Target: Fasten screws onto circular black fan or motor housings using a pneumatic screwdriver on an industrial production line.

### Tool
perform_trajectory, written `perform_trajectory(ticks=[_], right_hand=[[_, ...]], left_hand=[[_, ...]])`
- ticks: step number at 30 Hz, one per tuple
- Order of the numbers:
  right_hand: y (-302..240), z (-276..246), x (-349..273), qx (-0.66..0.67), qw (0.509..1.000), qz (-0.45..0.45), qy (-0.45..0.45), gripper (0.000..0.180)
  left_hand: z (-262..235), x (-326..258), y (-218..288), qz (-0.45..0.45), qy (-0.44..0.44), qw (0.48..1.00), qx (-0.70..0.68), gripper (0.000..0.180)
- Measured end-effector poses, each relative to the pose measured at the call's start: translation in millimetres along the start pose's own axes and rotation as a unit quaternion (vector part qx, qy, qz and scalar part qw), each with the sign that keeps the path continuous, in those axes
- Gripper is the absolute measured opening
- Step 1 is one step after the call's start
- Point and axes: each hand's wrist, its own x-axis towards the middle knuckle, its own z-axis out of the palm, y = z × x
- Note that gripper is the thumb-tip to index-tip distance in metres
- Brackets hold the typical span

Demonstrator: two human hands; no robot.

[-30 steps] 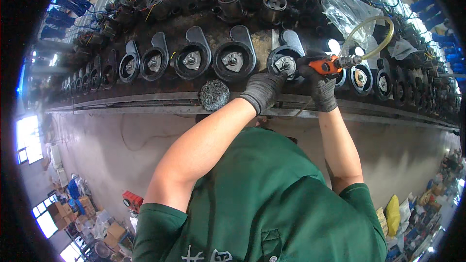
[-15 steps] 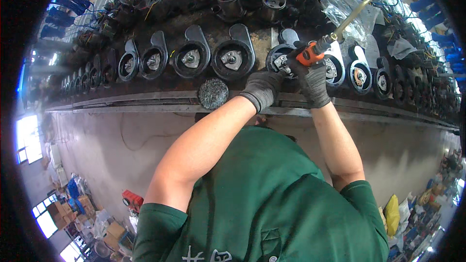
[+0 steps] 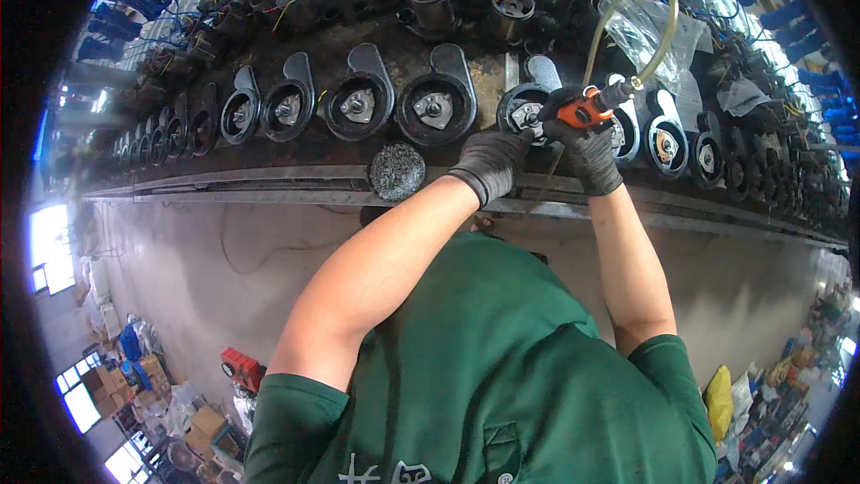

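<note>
Orange air tool in right hand, left hand just beside.

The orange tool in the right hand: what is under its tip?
The orange air tool sits over a round black motor housing with a metal centre, which the gloved left hand steadies. The right hand and tool cover the contact spot itself.

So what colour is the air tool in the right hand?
Orange, with a dark nozzle: the air tool, gripped in the gloved right hand, shows best in the head view.
</note>
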Motion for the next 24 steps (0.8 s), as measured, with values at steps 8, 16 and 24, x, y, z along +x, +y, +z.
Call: perform_trajectory(ticks=[8,16,24], right_hand=[[-0.4,-2.2,4.3,-0.051,0.999,-0.015,0.011,0.037],[8.5,-15.3,0.1,-0.015,0.994,-0.080,0.078,0.034],[-21.2,15.5,17.2,0.132,0.987,-0.026,0.089,0.043]], left_hand=[[23.7,13.8,-10.3,-0.005,-0.007,1.000,-0.016,0.063],[4.7,0.9,-4.2,0.016,-0.008,1.000,-0.008,0.042],[-19.2,-5.6,8.5,-0.021,-0.082,0.996,0.026,0.042]])
